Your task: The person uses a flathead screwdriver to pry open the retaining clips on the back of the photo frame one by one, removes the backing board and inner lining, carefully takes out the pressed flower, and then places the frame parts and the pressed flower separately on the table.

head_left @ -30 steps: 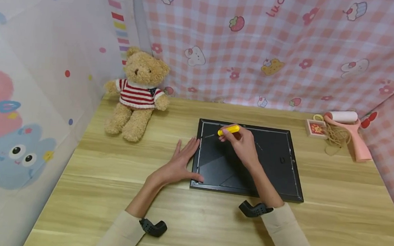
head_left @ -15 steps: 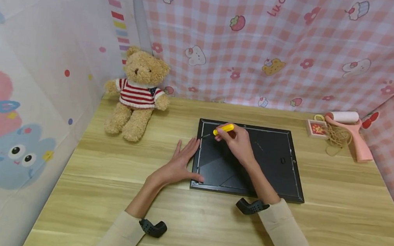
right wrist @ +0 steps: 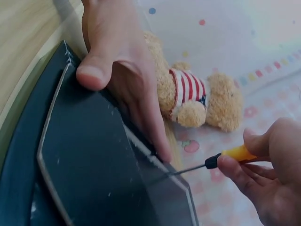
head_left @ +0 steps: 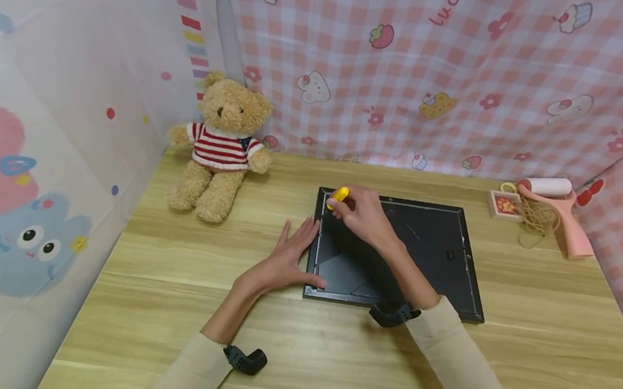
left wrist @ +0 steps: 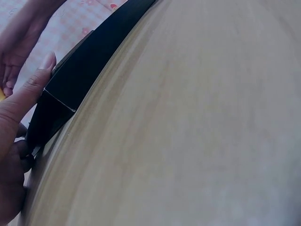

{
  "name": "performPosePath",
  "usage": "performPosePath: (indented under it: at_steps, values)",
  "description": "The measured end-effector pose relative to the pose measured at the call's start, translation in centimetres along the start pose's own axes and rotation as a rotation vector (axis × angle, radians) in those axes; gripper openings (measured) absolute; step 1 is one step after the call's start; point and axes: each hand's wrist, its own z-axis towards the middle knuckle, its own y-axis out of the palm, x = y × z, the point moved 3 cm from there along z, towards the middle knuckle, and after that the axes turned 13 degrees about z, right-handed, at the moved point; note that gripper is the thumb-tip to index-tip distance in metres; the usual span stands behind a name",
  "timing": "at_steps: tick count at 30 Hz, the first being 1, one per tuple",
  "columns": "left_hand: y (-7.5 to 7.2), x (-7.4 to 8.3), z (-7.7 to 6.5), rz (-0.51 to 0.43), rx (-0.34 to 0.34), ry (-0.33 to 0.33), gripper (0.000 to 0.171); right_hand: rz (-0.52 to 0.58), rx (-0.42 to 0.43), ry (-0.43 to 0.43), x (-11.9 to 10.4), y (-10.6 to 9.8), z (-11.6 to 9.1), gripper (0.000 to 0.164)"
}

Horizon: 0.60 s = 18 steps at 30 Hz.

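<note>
A black picture frame (head_left: 436,230) lies face down on the wooden table, its backing board upward. My left hand (head_left: 283,259) rests along its left edge with straight fingers, and the thumb lies over the near left corner. In the right wrist view, that left hand (right wrist: 124,66) spans the frame's side. My right hand (head_left: 369,219) pinches a screwdriver (head_left: 339,197) by its yellow handle, above the far left part of the frame. Its thin metal shaft (right wrist: 188,169) reaches down to the inner edge of the frame, near the left fingertips.
A teddy bear (head_left: 225,144) in a striped sweater sits at the back left. At the back right are a pink-handled lint roller (head_left: 565,220), a twine bundle (head_left: 540,217) and a small box (head_left: 505,205). Patterned cloths (head_left: 356,68) hang around the table (head_left: 199,271).
My right hand has moved left with the screwdriver, whose handle now stands steeper. The left hand stays at the frame's edge. The head view has shifted slightly.
</note>
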Motion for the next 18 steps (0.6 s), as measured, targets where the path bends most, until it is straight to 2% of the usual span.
performPosePath:
  at_steps: [3, 6, 8, 10, 13, 15, 18]
  values:
    - [0.1, 0.2, 0.1, 0.004, -0.005, 0.008, 0.136, -0.040, -0.035, -0.029, -0.6, 0.1, 0.1, 0.013]
    - [0.2, 0.1, 0.0, 0.007, -0.007, 0.006, 0.136, -0.037, -0.046, -0.015, -0.8, 0.1, -0.1, 0.015]
    - [0.2, -0.1, -0.1, 0.012, -0.005, 0.000, 0.135, -0.010, -0.021, 0.010, -0.7, -0.2, -0.4, 0.017]
    - [0.1, -0.1, -0.2, 0.024, -0.001, -0.004, 0.135, 0.039, 0.055, 0.025, -0.6, -1.1, -0.8, 0.019]
    - [-0.3, -0.1, -0.4, 0.030, 0.017, 0.001, 0.135, 0.074, 0.207, 0.003, -0.5, -3.8, -2.2, 0.022]
    - [-0.4, -0.1, -0.5, 0.032, 0.022, 0.007, 0.136, 0.032, 0.282, -0.017, -0.6, -6.5, -3.7, 0.023]
    - [-0.4, -0.1, -0.7, 0.019, 0.021, 0.007, 0.139, -0.142, 0.282, -0.005, -0.3, -11.3, -6.9, 0.020]
